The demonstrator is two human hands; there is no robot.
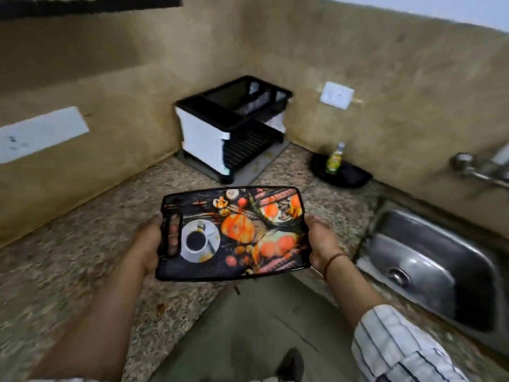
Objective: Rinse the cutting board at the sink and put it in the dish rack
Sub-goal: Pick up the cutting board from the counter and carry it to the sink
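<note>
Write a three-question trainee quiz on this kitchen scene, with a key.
1. True or false: the cutting board lies flat on the counter.
2. Which end of the board has the handle slot: the left hand end or the right hand end?
3. What stands in the black tray between the dish rack and the sink?

Key: 1 false, both hands hold it above the counter; 2 left hand end; 3 a small green bottle.

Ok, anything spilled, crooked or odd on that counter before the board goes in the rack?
Mostly tidy. Small brown scraps lie on the counter near its front edge and under the cutting board, held level by the left hand and right hand. The dish rack stands upright.
</note>
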